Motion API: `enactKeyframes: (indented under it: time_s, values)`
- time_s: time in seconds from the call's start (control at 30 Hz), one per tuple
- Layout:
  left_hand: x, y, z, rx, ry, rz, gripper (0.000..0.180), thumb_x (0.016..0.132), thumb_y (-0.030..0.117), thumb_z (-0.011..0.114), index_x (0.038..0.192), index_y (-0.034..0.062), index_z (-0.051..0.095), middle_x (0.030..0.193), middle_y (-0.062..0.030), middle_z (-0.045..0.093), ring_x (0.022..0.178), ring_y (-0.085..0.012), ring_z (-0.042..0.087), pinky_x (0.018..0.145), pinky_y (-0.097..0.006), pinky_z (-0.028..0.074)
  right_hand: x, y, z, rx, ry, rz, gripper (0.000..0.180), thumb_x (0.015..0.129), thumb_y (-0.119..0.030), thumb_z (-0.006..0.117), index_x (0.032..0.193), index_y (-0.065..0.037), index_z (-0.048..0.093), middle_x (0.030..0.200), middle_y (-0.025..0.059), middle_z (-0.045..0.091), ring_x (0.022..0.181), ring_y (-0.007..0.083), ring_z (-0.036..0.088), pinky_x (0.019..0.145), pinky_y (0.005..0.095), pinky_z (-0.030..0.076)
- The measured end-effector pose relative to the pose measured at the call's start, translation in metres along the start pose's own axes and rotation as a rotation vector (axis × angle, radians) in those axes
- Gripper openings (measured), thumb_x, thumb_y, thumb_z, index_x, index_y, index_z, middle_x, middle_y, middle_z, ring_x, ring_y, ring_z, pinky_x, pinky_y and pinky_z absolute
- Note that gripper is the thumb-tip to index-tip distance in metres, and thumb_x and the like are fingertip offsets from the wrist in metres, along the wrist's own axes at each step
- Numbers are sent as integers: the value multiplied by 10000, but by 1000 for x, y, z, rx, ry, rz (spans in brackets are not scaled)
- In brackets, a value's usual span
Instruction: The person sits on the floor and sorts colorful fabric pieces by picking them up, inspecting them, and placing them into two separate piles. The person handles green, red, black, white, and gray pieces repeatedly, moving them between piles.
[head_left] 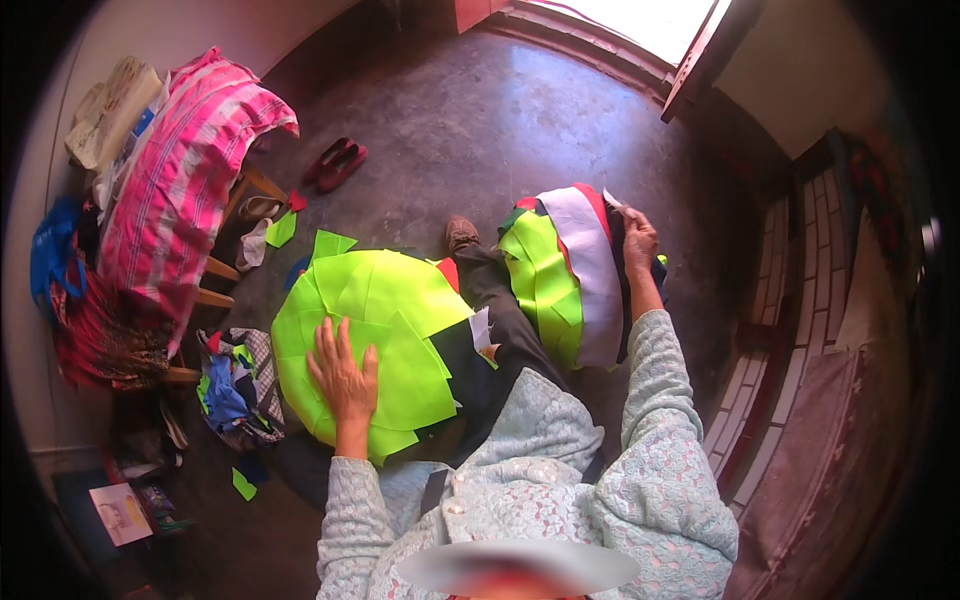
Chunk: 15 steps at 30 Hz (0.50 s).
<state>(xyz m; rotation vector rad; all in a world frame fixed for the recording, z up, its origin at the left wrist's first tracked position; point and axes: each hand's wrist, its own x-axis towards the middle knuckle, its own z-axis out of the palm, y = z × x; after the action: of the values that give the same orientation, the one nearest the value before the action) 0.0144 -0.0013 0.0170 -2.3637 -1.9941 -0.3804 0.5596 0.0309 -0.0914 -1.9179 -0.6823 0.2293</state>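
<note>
So the left hand (343, 375) is lying flat with its fingers (330, 340) spread out, palm down on a stack of neon green fabric pieces (385, 310), pressing on it and not gripping anything. That stack sits over the person's left knee and spills toward the floor (450, 130). Just left of those fingers there's a heap of mixed scraps (235, 385) on the floor, and 1 small green scrap (243, 484) lies nearer the body. The right hand (638, 245) is stretched out further, fingers curled over the far edge of a second pile (565, 280) with green, white, red and dark layers; can't tell how tight the hold is. Beyond the left fingers, a pink striped cloth (180, 180) hangs over a wooden chair (240, 200), and a pair of red shoes (335, 163) sits further out on the floor.
</note>
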Motion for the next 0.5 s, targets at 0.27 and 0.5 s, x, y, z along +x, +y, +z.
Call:
enactKeyframes:
  time_s: [0.27,0.5]
  values:
    - [-2,0,5,1,31,1,613,904,430,538,1431,149,399,1509,-129,341,1412,-306,289,1121,-567,204,33,-68,-57,868,87,225,253,973,-187,573,1177,-48,624,1076,46,662,920,165,641,786,312,528]
    - [0,1,6,-46,84,2,588,891,428,560,1396,148,447,1481,-112,377,1390,-290,320,1114,-557,218,-10,-161,-38,988,-354,59,273,998,-186,517,1197,-12,586,1178,111,635,1055,244,634,934,391,508]
